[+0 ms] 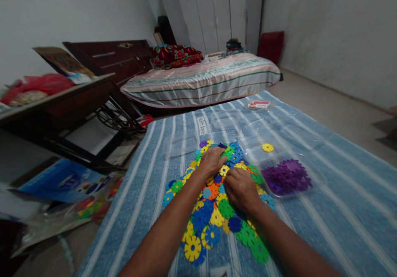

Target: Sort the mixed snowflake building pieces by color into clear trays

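Many plastic snowflake discs [214, 219] in yellow, blue, green and orange lie in a loose pile on the striped cloth. Over the far part of that pile rests my left hand [214, 160], its fingers stretched forward and the thumb apart; nothing shows in its grasp. My right hand [241, 186] is curled down among the discs just to the right, its fingertips partly hidden. A yellow disc [223, 170] lies between the two hands, close to the right fingertips. To the right, a clear plastic tub [281, 195] holds purple discs [287, 177].
Several clear containers [181, 143] stand behind the pile, and one yellow disc [268, 147] sits in another. A lid with a red label [258, 104] is near the far edge. A bed [204, 82] is beyond; a sewing table [58, 99] stands left.
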A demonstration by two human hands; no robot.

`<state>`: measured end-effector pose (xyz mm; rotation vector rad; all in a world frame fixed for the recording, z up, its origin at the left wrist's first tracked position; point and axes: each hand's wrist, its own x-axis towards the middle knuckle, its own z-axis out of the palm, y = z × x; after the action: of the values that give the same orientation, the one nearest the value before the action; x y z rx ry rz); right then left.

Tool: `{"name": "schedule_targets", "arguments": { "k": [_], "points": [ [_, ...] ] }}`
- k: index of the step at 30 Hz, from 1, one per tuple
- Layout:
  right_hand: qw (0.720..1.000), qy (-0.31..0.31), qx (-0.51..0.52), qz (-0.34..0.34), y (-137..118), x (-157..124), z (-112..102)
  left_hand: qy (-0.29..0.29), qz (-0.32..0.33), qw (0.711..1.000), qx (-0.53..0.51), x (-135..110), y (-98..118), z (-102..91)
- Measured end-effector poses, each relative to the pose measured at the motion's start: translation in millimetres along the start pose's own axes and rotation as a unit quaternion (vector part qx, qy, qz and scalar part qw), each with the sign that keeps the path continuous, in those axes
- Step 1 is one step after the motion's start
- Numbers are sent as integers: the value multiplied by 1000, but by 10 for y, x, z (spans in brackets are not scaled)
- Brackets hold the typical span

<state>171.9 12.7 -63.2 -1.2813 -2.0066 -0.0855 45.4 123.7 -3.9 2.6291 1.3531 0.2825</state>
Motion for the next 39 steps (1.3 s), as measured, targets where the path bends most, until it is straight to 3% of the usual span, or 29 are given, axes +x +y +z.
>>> {"name": "schedule_targets", "arguments": {
  "k": [5, 10, 14, 18, 21, 24, 30, 35, 39],
  "points": [
    [1000, -5, -3, 2, -6, 0, 4, -16, 3, 1000, 24, -385, -150, -89],
    [1000, -9, -1, 7, -15, 2, 17, -119, -49, 989, 69, -567, -129, -413],
    [1000, -3, 1, 5, -8, -7, 36, -98, -104, 984, 107, -367, -50, -455],
    [1000, -1, 14, 6, -3, -9, 33, -60, -59, 992, 89, 19, -4, -286],
    [1000, -2, 19, 6, -1, -5, 27, -87, -31, 991, 98, 267, 18, -148],
    [1000, -3, 18, 7, -2, 3, 21, -104, -47, 987, 116, 392, 21, -50],
    [1000, -2, 13, 14, -15, 13, 13, -83, -56, 988, 116, 347, -90, -2],
    [1000, 1, 11, 11, -14, 11, 23, -68, -50, 992, 89, 233, -215, -94],
    [1000, 6, 2, 7, -12, 11, 26, -16, -67, 997, 46, 168, -250, -193]
  ]
}}
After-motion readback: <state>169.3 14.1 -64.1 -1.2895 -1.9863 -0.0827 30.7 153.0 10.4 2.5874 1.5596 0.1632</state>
